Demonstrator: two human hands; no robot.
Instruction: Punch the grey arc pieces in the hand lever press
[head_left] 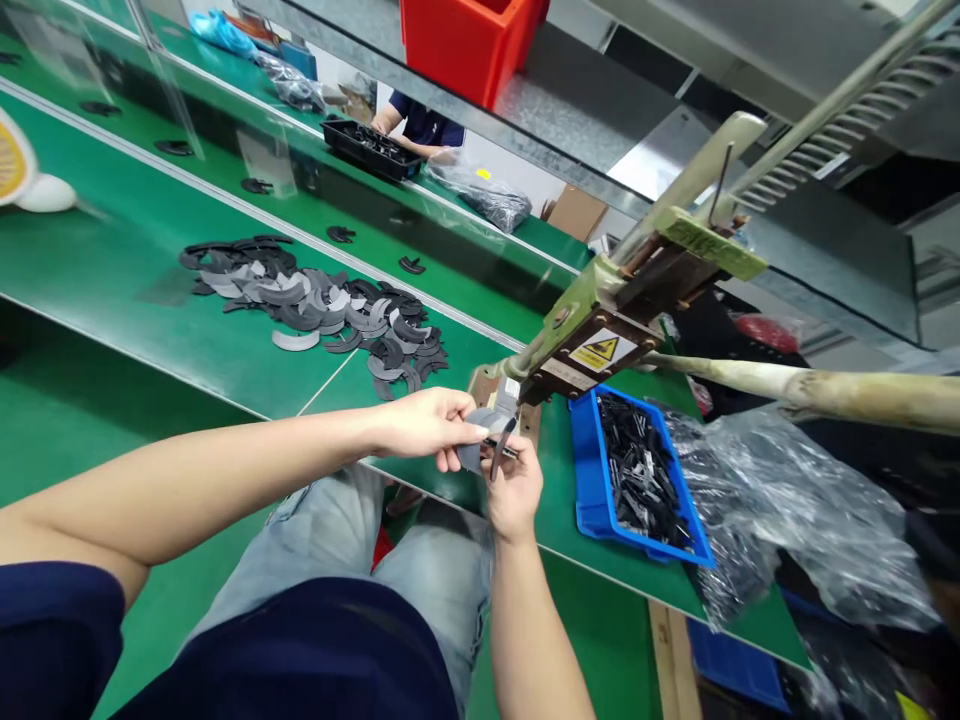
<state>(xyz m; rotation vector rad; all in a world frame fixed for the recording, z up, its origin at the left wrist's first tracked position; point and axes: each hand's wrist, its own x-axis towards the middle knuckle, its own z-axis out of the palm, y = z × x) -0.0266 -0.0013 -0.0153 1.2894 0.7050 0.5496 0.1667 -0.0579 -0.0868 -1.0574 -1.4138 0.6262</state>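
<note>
My left hand (427, 425) grips a curved grey plastic piece (472, 455), thumb on top and fingers curled beneath. Close against it, my right hand (517, 490) pinches a thin dark strip-like part (501, 452) at the grey piece's right side. Both hands are together at the foot of a green hand press (577, 330), right by its lower tool. Whether the two parts are joined cannot be made out. A heap of curved grey and black pieces (322, 305) lies to the left on the green bench (150, 235).
Right of the press stands a blue bin (592, 480) of small black parts, beside crumpled plastic bags (810, 510). Black parts lie spaced along a green conveyor (292, 205). Above, a shelf carries a red bin (465, 45). Across, a co-worker's hands (390, 125) reach a black tray (367, 150).
</note>
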